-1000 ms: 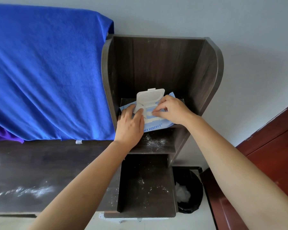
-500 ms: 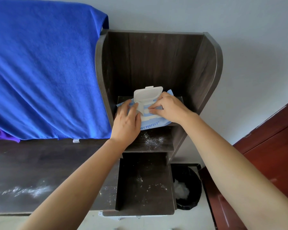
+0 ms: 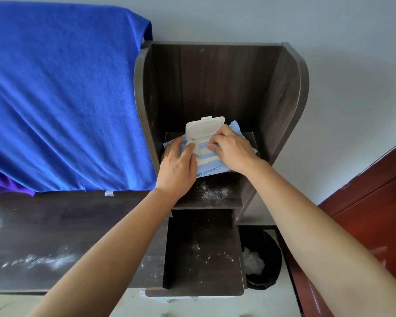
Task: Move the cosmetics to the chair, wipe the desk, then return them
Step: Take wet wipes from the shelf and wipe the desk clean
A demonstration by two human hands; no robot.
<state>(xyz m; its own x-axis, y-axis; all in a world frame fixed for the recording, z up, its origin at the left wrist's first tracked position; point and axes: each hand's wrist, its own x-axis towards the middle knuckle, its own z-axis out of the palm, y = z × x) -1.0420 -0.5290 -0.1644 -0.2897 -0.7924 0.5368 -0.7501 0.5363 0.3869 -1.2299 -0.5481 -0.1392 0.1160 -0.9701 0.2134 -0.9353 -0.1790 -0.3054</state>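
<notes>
A light-blue pack of wet wipes [image 3: 209, 171] lies on the upper shelf of the dark wooden shelf unit [image 3: 293, 106], its white flip lid [image 3: 204, 128] standing open. My left hand [image 3: 177, 165] rests on the pack's left side and pinches a white wipe [image 3: 191, 145] sticking out of the opening. My right hand [image 3: 232, 149] lies on the pack's right side, fingertips curled at the opening. White powder dusts the dark desk top [image 3: 55, 236] and the lower shelves [image 3: 213, 193]. No cosmetics are in view.
A blue towel [image 3: 62, 99] drapes over something behind the desk on the left, with purple cloth [image 3: 0, 186] under it. A black bin [image 3: 261, 259] with white waste stands on the floor right of the desk. A red-brown door [image 3: 370, 220] is at the right.
The view shifted slightly. Both hands stay at the pack's opening; my left fingers have worked the wipe a little further out.
</notes>
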